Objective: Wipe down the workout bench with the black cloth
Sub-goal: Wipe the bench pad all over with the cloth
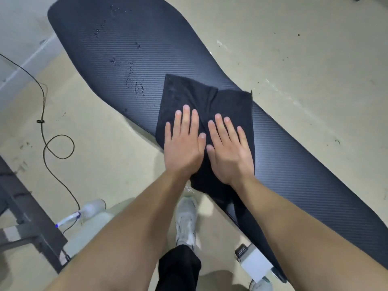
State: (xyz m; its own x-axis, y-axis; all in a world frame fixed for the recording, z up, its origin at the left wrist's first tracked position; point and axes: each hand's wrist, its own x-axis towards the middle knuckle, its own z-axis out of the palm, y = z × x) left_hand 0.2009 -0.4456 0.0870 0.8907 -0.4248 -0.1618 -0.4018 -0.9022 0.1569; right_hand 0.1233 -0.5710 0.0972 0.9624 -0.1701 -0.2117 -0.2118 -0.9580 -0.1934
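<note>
The workout bench (117, 49) is a long dark pad with a ribbed texture, running from upper left to lower right. Droplets of liquid (134, 82) speckle its surface beyond the cloth. The black cloth (210, 101) lies spread flat across the narrow middle of the pad. My left hand (182, 143) and my right hand (228, 148) rest side by side on the cloth, palms down, fingers spread and pointing away from me. Neither hand grips the fabric; both press flat on it.
A spray bottle (88, 211) lies on the beige floor at lower left, near a black cable (44, 114) that loops across the floor. A grey metal frame (25, 219) stands at left. My shoe (186, 219) is beside the bench; a white bench bracket (254, 263) sits below.
</note>
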